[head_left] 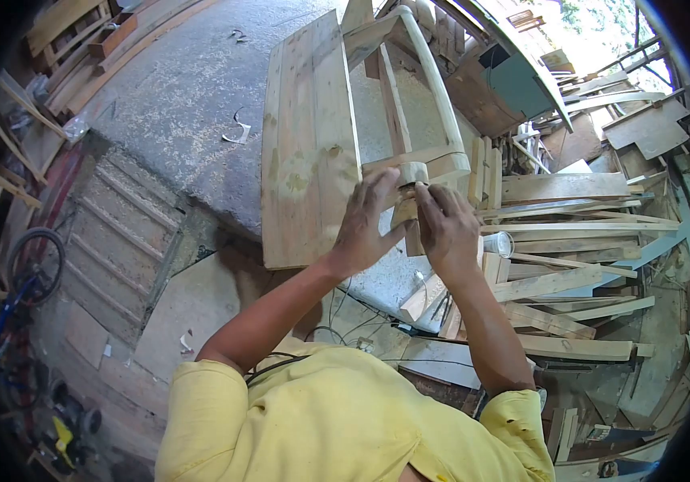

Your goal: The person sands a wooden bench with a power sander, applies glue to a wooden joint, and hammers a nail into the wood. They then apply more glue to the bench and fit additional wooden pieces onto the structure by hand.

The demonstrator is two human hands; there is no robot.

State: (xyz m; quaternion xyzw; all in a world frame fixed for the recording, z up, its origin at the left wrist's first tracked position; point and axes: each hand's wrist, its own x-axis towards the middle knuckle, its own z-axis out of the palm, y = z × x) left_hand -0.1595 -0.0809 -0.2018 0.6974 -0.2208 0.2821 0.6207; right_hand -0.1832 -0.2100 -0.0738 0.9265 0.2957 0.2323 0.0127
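Note:
A wooden bench-like piece, with a wide plank panel (pixel 309 153) and a rounded rail (pixel 435 76), stands ahead of me. At its near right corner, both my hands are raised around the end of a wooden post (pixel 414 173). My left hand (pixel 367 221) is on the post's left side, fingers bent toward its top and thumb stretched to the right. My right hand (pixel 449 227) is on the right side with its fingers curled against the post. Whether either hand grips something small there is hidden by the fingers.
Many cut wooden pieces (pixel 561 281) are stacked at the right, beside a white cup (pixel 499 244). Cables (pixel 345 309) run below my hands. A bicycle (pixel 36 261) stands at the far left, near a slatted wooden panel (pixel 116 233) on the floor.

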